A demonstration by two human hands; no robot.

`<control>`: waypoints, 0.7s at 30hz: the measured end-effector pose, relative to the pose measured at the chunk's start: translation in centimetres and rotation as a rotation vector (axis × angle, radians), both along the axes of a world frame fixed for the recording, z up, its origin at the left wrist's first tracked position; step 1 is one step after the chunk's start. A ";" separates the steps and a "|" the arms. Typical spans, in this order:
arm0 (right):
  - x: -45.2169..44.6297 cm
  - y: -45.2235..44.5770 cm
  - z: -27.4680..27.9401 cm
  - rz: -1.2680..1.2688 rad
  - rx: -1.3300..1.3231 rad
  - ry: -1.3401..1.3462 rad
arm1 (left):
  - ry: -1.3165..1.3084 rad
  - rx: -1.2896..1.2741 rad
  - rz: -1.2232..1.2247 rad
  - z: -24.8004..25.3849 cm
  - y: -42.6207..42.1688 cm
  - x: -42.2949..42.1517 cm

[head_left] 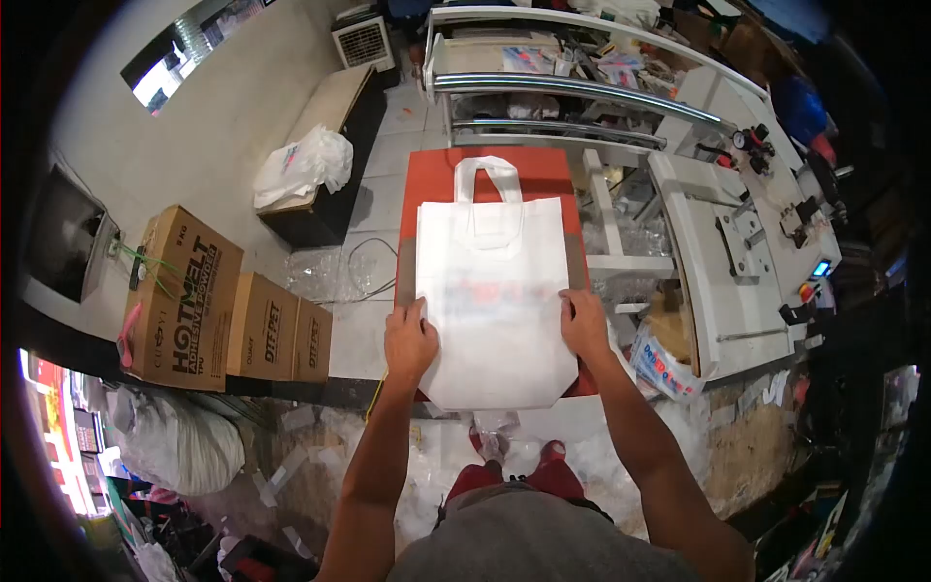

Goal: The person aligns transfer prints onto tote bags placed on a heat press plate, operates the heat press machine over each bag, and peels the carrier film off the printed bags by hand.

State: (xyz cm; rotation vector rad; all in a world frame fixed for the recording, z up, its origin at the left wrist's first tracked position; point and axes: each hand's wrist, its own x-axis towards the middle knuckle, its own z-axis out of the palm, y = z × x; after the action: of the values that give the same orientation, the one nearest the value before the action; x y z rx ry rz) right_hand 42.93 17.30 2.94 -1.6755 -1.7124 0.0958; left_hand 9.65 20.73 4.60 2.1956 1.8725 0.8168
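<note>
A white fabric tote bag (497, 335) lies flat on a red board (424, 179), its looped handle (488, 175) pointing away from me. Faint red and blue print shows through the cloth across its middle. My left hand (411, 339) is closed at the left side edge of the bag, fingers curled. On the opposite edge, my right hand (585, 328) pinches the cloth between thumb and fingers. Whether further bags lie beneath this one I cannot tell.
Right of the board stands a white press machine (722, 272) with metal rollers (582, 89). Cardboard boxes (189, 301) stand at left. White bags (305, 165) rest on a dark bench (335, 131). Plastic wrap (320, 274) and a printed plastic bag (664, 364) lie nearby.
</note>
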 end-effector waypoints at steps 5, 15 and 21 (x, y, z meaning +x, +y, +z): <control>-1.8 1.0 2.8 -0.045 0.089 0.001 | -0.157 -0.025 -0.175 3.5 0.2 2.7; 0.1 1.4 0.4 -0.079 0.064 0.114 | -0.310 -0.183 0.019 2.2 0.2 -1.6; 0.5 -0.3 0.3 -0.258 -0.224 0.538 | -0.434 -0.332 0.078 0.9 -0.5 -1.6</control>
State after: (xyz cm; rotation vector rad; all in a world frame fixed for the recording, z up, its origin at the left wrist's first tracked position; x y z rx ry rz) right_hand 43.40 16.98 3.25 -1.8083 -1.1082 0.5793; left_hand 8.01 20.21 5.50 1.6063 1.7334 0.8405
